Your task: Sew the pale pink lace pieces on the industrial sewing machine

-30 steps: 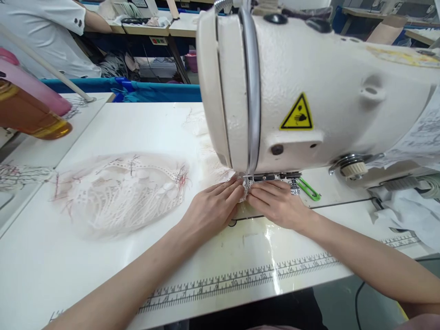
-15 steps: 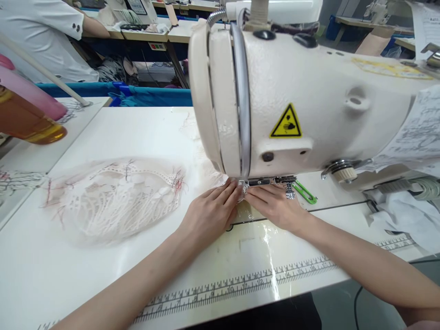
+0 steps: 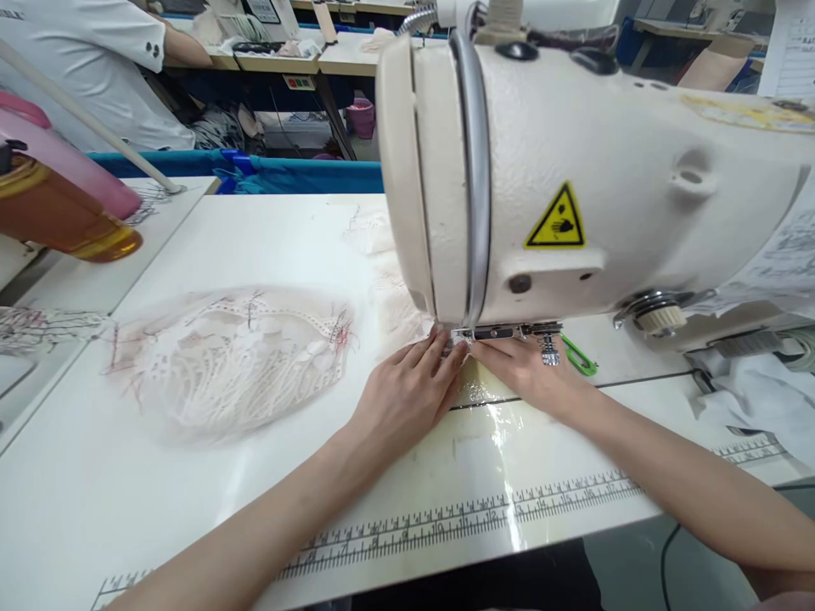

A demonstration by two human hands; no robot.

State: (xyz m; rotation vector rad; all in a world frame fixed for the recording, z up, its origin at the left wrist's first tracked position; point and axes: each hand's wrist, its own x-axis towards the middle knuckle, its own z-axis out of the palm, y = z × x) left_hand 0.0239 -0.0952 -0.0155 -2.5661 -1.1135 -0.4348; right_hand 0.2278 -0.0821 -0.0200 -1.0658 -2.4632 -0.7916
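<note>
My left hand (image 3: 411, 382) rests on the bed of a sewing machine (image 3: 541, 187), its fingers pressed together on white lace fabric (image 3: 459, 339) beside the presser foot. From the other side my right hand (image 3: 535, 369) reaches to the same lace, its fingertips close to the left ones and its fingers partly hidden under the machine head. The needle area is mostly covered by a metal attachment (image 3: 503, 333). More of the pale lace (image 3: 388, 288) spreads on the table behind my left hand.
To the left lies a sheer lace piece (image 3: 235, 365) with red and dark thread ends. Green thread snips (image 3: 579, 355) sit right of my right hand. A printed ruler (image 3: 471, 513) runs along the front edge. Bottles (image 3: 70, 208) stand at left; a co-worker's sleeve (image 3: 120, 42) shows beyond.
The whole view has shifted slightly, so things appear a little further right. Both hands stay on the lace at the presser foot, with barely any movement relative to the machine.
</note>
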